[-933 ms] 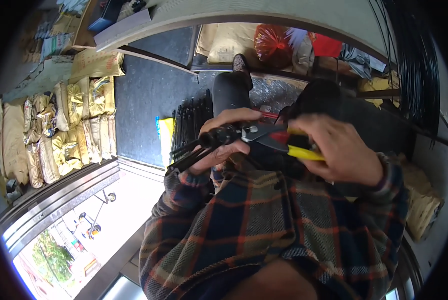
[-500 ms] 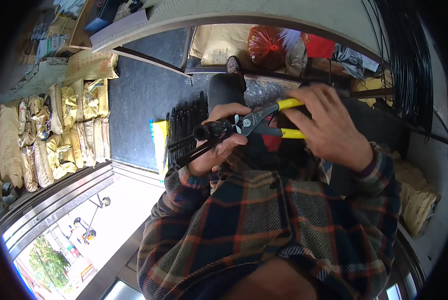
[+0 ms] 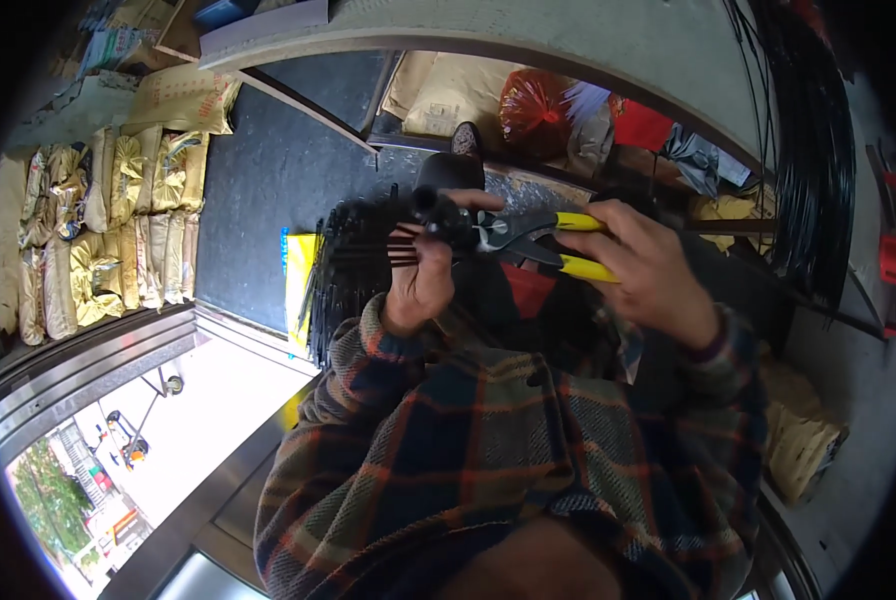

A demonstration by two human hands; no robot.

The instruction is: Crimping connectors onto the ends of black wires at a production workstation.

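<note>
In my left hand [image 3: 425,280], fingers wrapped round it, is a black ribbed frame [image 3: 446,222] that looks like an umbrella frame. Its round tube end points up toward me, and several thin black rods stick out to the left past my thumb. My right hand [image 3: 653,265] grips a pair of pliers [image 3: 528,235] by their yellow handles, which stand apart. The dark jaws meet the right side of the frame, where a small shiny piece shows. Exactly what the jaws bite on is too small to tell.
Left of my knees stands a bundle of black rods [image 3: 343,270] beside a yellow bag [image 3: 301,285]. Long black rods [image 3: 813,170] hang at the right. A bench edge [image 3: 528,45] crosses ahead. Wrapped packages [image 3: 118,220] are stacked on the left, near a bright doorway [image 3: 198,400].
The frame has turned, so its rods now fan out leftward. The pliers have tilted to lie more level, jaws still at the frame. My right hand has come slightly lower.
</note>
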